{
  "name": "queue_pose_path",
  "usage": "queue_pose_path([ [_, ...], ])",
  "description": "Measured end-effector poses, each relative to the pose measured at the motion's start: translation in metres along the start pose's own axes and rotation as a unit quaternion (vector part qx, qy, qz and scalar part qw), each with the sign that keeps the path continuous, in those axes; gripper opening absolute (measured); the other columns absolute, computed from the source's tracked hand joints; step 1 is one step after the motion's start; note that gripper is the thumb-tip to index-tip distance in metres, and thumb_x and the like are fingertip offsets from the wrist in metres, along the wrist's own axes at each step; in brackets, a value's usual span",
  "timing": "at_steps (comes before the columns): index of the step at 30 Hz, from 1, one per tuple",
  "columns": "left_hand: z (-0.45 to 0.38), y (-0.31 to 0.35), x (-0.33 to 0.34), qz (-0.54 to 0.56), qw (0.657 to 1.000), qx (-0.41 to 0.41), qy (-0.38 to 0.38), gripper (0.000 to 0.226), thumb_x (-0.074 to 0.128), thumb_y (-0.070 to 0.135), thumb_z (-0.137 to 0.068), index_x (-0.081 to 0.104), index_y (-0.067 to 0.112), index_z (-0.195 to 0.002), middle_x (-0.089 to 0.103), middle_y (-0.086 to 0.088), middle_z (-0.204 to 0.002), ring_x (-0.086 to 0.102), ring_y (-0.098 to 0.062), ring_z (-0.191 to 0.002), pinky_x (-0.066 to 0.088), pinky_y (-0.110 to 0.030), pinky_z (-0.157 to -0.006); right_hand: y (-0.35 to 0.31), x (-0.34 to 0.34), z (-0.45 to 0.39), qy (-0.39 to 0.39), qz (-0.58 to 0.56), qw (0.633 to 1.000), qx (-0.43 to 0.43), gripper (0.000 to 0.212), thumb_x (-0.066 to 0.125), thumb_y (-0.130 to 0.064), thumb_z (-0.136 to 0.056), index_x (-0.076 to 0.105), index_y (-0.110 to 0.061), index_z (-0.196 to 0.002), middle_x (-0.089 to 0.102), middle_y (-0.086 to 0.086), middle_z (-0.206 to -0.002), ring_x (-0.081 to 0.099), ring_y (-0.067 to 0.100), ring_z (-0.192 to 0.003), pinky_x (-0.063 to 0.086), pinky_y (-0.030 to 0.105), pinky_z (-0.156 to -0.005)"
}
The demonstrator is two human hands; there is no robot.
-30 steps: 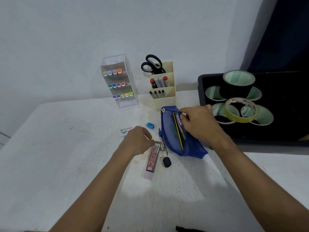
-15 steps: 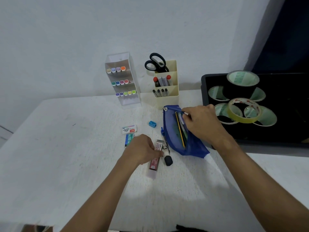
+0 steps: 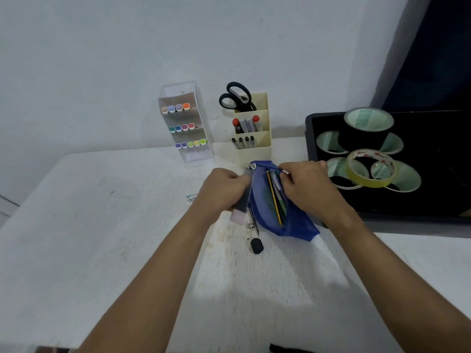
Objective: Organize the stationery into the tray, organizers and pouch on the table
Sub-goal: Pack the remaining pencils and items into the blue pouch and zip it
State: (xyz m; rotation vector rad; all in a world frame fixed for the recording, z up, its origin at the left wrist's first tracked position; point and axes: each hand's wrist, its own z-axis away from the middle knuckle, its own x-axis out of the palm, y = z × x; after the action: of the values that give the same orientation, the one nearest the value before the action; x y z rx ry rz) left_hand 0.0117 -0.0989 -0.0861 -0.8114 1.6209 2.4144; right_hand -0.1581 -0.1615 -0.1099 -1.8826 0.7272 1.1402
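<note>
A blue pouch (image 3: 293,225) lies open on the white table (image 3: 102,225), with a yellow pencil and other pens inside. My right hand (image 3: 305,189) pinches the pouch's far edge and holds the mouth open. My left hand (image 3: 221,192) grips a long slim case with a pale pink end (image 3: 239,212), blurred, lifted just left of the pouch's opening. A pen (image 3: 253,221) and a small black eraser (image 3: 257,246) lie on the table beside the pouch.
A clear organizer (image 3: 186,123) holds coloured markers. A cream organizer (image 3: 252,128) holds scissors, markers and pens. A black tray (image 3: 433,159) at right carries several tape rolls. A small box (image 3: 191,197) peeks out left of my left hand.
My left hand has picked the long case up from the table and carried it up and right, to the pouch's opening. My right hand stays on the pouch's edge.
</note>
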Motion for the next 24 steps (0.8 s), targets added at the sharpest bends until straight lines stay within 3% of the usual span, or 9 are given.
queue_pose_path([
  [3, -0.007, 0.006, 0.020, 0.067, 0.995, -0.055, -0.059, 0.015, 0.059, 0.011, -0.084, 0.065, -0.002, -0.083, 0.069, -0.017, -0.080, 0.071, -0.029, -0.069, 0.061, -0.036, -0.061, 0.000, 0.000, 0.000, -0.001, -0.001, 1.000, 0.001, 0.027, 0.038, -0.021, -0.096, 0.064, -0.017, -0.091, 0.052, -0.003, -0.071, 0.047, 0.022, -0.073, 0.026, 0.035, -0.080],
  [7, -0.012, 0.014, 0.044, 0.123, 0.989, -0.061, -0.054, 0.013, 0.056, -0.003, -0.083, 0.067, -0.006, -0.089, 0.065, -0.018, -0.075, 0.067, -0.025, -0.061, 0.059, -0.030, -0.054, -0.002, -0.002, 0.000, 0.001, -0.002, 1.000, 0.002, 0.027, 0.039, -0.021, -0.096, 0.065, -0.016, -0.100, 0.064, 0.004, -0.084, 0.054, 0.025, -0.081, 0.027, 0.036, -0.084],
  [10, -0.015, 0.016, 0.052, 0.149, 0.984, -0.070, -0.074, 0.019, 0.055, -0.006, -0.083, 0.066, -0.010, -0.098, 0.066, -0.021, -0.080, 0.065, -0.029, -0.069, 0.059, -0.037, -0.070, -0.002, -0.002, 0.000, 0.004, 0.005, 1.000, 0.001, 0.027, 0.039, -0.021, -0.096, 0.065, -0.015, -0.100, 0.067, 0.006, -0.089, 0.056, 0.026, -0.086, 0.028, 0.036, -0.085],
  [12, -0.016, 0.012, 0.052, 0.118, 0.988, -0.059, -0.080, 0.016, 0.054, -0.007, -0.083, 0.068, -0.004, -0.088, 0.066, -0.020, -0.081, 0.065, -0.028, -0.070, 0.058, -0.035, -0.069, -0.002, -0.001, 0.000, 0.005, 0.008, 1.000, 0.001, 0.027, 0.039, -0.022, -0.096, 0.065, -0.016, -0.098, 0.066, 0.006, -0.087, 0.056, 0.026, -0.085, 0.029, 0.037, -0.085],
  [14, -0.012, 0.006, 0.045, 0.093, 0.991, -0.047, -0.080, 0.019, 0.054, -0.008, -0.085, 0.067, 0.005, -0.082, 0.066, -0.018, -0.085, 0.064, -0.025, -0.069, 0.057, -0.026, -0.057, -0.001, 0.000, 0.000, 0.004, 0.008, 1.000, -0.001, 0.026, 0.039, -0.022, -0.095, 0.064, -0.016, -0.094, 0.065, 0.005, -0.082, 0.056, 0.027, -0.083, 0.029, 0.037, -0.084],
  [17, -0.011, -0.005, 0.029, 0.082, 0.994, -0.041, -0.056, 0.021, 0.061, -0.006, -0.084, 0.067, 0.002, -0.103, 0.067, -0.018, -0.089, 0.066, -0.023, -0.069, 0.057, -0.025, -0.054, -0.002, 0.001, 0.000, 0.002, 0.011, 1.000, -0.007, 0.026, 0.039, -0.024, -0.096, 0.064, -0.019, -0.097, 0.066, 0.002, -0.082, 0.058, 0.025, -0.084, 0.028, 0.036, -0.084],
  [22, -0.018, -0.027, 0.007, -0.004, 0.998, -0.057, 0.013, 0.019, 0.058, -0.001, -0.085, 0.066, 0.000, -0.103, 0.068, -0.016, -0.090, 0.068, -0.021, -0.059, 0.057, -0.028, -0.049, -0.003, -0.003, 0.001, -0.003, -0.003, 1.000, -0.004, 0.027, 0.038, -0.025, -0.097, 0.065, -0.021, -0.104, 0.066, 0.002, -0.085, 0.056, 0.023, -0.084, 0.026, 0.035, -0.084],
  [24, -0.016, -0.031, 0.006, -0.050, 0.996, -0.075, 0.000, 0.019, 0.058, 0.002, -0.087, 0.065, -0.002, -0.104, 0.068, -0.017, -0.088, 0.068, -0.021, -0.056, 0.058, -0.028, -0.049, -0.003, -0.003, 0.001, 0.000, -0.005, 1.000, 0.001, 0.028, 0.038, -0.024, -0.097, 0.065, -0.020, -0.105, 0.066, 0.003, -0.085, 0.056, 0.023, -0.083, 0.026, 0.034, -0.084],
])
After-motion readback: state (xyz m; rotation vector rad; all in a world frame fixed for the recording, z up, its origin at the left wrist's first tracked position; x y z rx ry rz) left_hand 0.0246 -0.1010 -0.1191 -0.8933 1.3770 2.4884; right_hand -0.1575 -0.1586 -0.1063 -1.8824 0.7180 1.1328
